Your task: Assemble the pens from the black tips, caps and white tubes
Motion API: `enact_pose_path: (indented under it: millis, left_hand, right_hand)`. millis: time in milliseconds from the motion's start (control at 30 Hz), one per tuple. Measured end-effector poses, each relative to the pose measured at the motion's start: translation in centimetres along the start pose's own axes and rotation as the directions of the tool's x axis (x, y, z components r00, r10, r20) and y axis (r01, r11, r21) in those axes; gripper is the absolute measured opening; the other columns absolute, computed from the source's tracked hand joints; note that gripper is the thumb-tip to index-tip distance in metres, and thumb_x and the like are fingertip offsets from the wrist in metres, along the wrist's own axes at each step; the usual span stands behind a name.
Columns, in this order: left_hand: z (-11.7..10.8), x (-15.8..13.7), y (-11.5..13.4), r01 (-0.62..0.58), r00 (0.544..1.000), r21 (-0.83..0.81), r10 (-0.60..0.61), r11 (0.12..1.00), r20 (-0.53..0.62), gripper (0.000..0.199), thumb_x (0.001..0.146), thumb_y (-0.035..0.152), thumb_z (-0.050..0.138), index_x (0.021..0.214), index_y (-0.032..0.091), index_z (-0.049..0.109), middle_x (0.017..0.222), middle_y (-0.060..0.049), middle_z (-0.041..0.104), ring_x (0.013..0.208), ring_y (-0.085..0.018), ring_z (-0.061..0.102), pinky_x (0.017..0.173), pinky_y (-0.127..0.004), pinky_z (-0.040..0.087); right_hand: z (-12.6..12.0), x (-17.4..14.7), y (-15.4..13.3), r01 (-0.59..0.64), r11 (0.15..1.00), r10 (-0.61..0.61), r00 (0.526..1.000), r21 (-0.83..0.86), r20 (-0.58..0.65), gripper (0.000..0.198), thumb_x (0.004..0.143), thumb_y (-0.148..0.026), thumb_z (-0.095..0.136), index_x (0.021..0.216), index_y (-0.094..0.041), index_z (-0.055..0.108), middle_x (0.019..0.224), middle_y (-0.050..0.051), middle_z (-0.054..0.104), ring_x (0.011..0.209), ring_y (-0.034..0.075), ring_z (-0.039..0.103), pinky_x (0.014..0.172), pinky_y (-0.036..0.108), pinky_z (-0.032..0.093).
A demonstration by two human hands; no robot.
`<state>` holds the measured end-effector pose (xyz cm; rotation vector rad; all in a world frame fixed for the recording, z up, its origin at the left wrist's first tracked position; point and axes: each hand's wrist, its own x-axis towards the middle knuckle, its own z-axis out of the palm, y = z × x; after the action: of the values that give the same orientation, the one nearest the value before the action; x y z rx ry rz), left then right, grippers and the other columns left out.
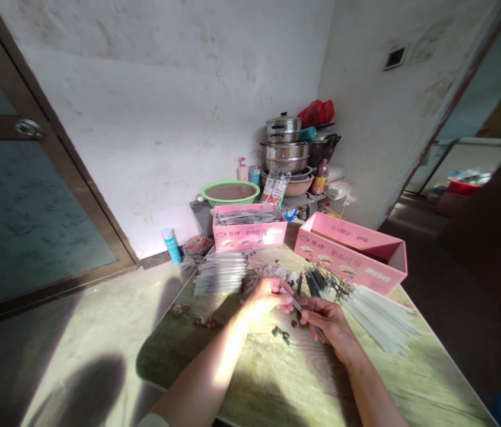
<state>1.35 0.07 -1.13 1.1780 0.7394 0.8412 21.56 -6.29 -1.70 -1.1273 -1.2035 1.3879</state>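
Stained wht walls (165, 107), sunlit flr (72, 308), door (32, 190)

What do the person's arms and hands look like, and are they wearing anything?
The left hand and right hand are gloveless. The left forearm and right forearm are bare. A pale sleeve edge shows on the left arm; none shows on the right.

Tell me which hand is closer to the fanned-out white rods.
Right. The right hand is just left of the white rods; the left hand sits farther left.
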Motion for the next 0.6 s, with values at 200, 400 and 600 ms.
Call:
enact_pose_path:
  millis: [200,400,600]
  left_hand:
    - [-0.43,-0.22,0.31,-0.009,1.000,0.033,0.009,0.999,-0.002,0.059,0.064,0.059,0.093,0.091,0.011,0.074,0.069,-0.008,0.072,0.062,-0.018,0.068,0.064,-0.030,0.054]
    - [-0.66,-0.34,0.41,-0.016,1.000,0.079,0.016,0.997,0.006,0.051,0.067,0.057,0.092,0.087,0.012,0.077,0.063,-0.006,0.070,0.054,-0.015,0.062,0.059,-0.029,0.049]
    - [-0.67,-0.60,0.58,-0.008,0.998,0.110,0.001,0.994,0.057,0.052,0.067,0.057,0.091,0.086,0.011,0.078,0.064,-0.008,0.071,0.055,-0.015,0.063,0.059,-0.029,0.050]
  right_hand:
    - [0.30,-0.11,-0.38,-0.013,1.000,0.012,0.999,-0.012,-0.041,0.039,0.065,-0.050,0.092,0.075,-0.017,0.074,0.062,0.004,0.071,0.038,0.009,0.046,0.038,0.022,0.026]
    - [0.35,-0.15,-0.31,-0.015,1.000,0.014,0.999,-0.007,-0.032,0.037,0.066,-0.049,0.091,0.076,-0.017,0.076,0.062,0.004,0.072,0.038,0.009,0.047,0.038,0.022,0.028]
    - [-0.24,-0.43,-0.20,-0.060,0.997,0.059,0.998,0.039,0.027,0.036,0.068,-0.046,0.090,0.081,-0.015,0.077,0.064,0.005,0.074,0.037,0.008,0.047,0.037,0.021,0.026]
